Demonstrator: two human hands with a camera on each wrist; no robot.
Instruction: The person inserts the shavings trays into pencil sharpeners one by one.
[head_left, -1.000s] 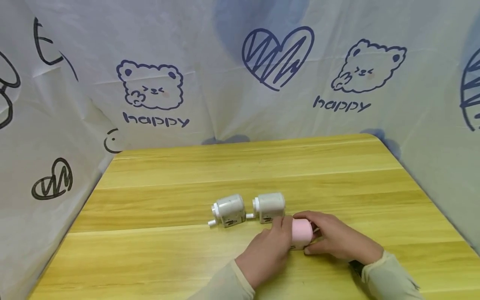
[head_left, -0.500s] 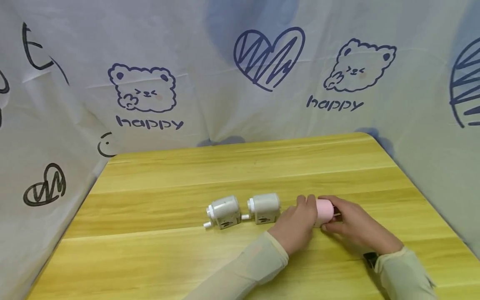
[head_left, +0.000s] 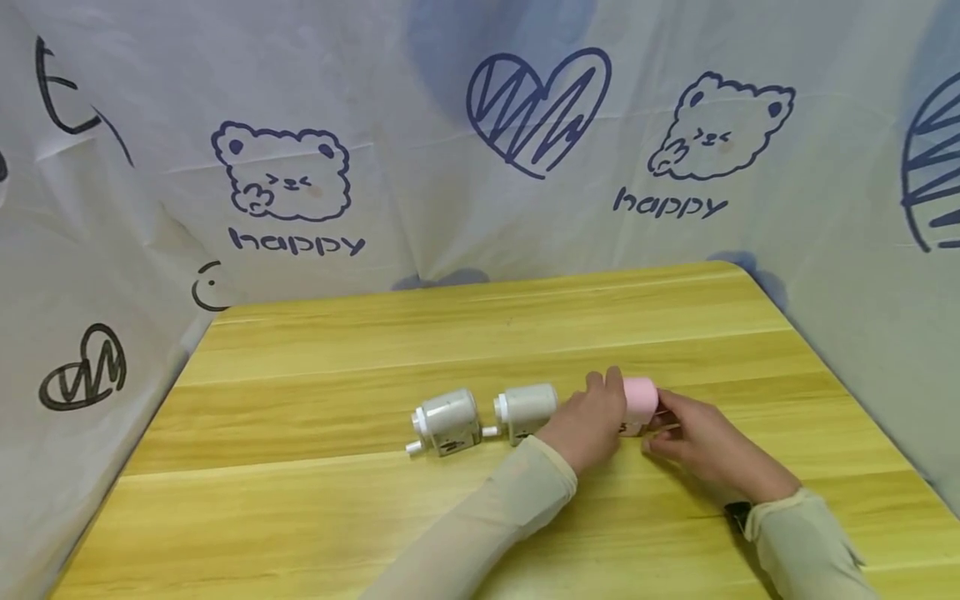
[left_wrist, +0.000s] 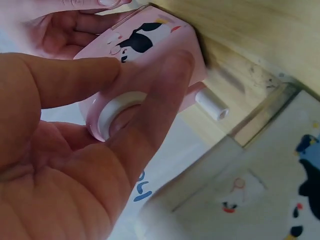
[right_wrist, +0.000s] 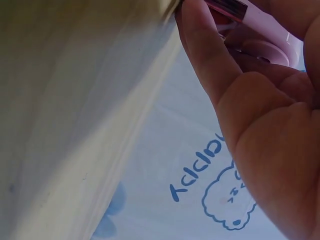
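Observation:
Both hands are on a pink crank pencil sharpener (head_left: 640, 398), at the right end of a row with two grey ones. My left hand (head_left: 588, 429) grips its crank side; in the left wrist view, thumb and fingers lie on the pink body (left_wrist: 155, 55), which bears a penguin picture, and its white crank knob (left_wrist: 212, 104) sticks out. From the right, my right hand (head_left: 697, 442) holds the opposite end, fingers curled about it, as the right wrist view partly shows. The nearer grey sharpener (head_left: 527, 410) stands just left of my left hand, partly covered by it.
Another grey sharpener (head_left: 450, 421) stands farther left, its white crank pointing left. All stand on a yellow wood-grain table (head_left: 300, 517). A pale cloth (head_left: 420, 167) with drawn bears and hearts hangs behind and along the sides.
Both hands have carried the pink sharpener rightward and away from me, from in front of the nearer grey sharpener into line with the row. The two grey sharpeners have stayed put.

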